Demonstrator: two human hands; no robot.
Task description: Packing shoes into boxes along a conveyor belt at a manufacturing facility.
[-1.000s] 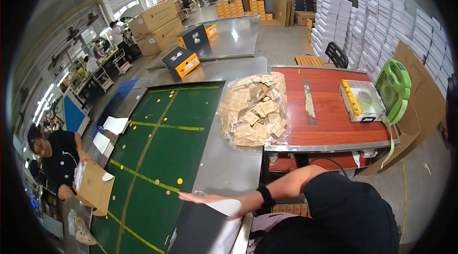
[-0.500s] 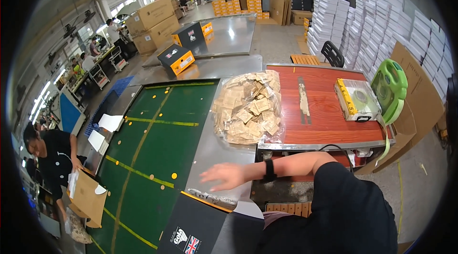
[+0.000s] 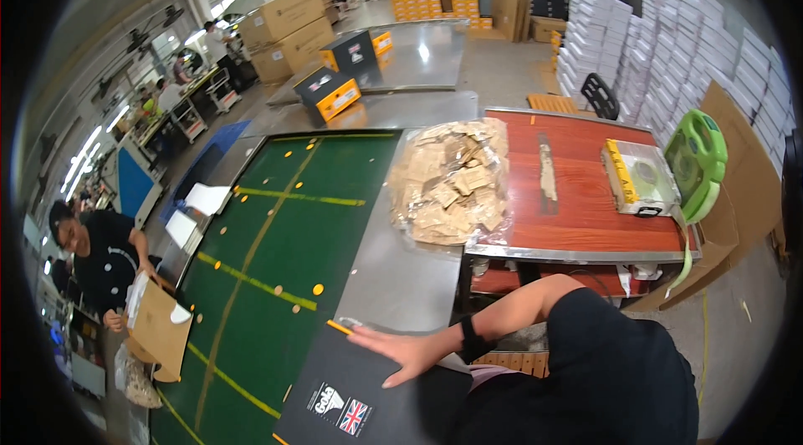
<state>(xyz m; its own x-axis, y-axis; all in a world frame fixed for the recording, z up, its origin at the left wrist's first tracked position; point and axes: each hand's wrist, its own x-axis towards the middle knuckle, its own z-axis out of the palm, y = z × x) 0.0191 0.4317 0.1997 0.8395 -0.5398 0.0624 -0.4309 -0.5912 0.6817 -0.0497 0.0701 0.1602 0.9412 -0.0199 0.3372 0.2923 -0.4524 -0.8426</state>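
Observation:
My right hand (image 3: 406,353) lies with fingers spread on the black lid of a shoebox (image 3: 376,391) at the near edge of the conveyor. The lid bears a small flag and white print, and a bit of orange edge shows at its far corner. A dark band circles my right wrist. My left hand is out of view. Beyond the box, on the metal strip, sits a clear plastic bag (image 3: 452,181) filled with small tan packets.
A green conveyor belt (image 3: 276,236) with yellow lines runs along the left, where a co-worker (image 3: 100,253) handles a brown box (image 3: 159,324). On the red tabletop (image 3: 577,169) stand a clear-topped case (image 3: 644,177) and a green reel (image 3: 696,162). White boxes (image 3: 669,43) are stacked behind.
My right hand has come down onto the shoebox lid. The lid, open before with wrapping paper showing, is now down over the box. The view has shifted slightly.

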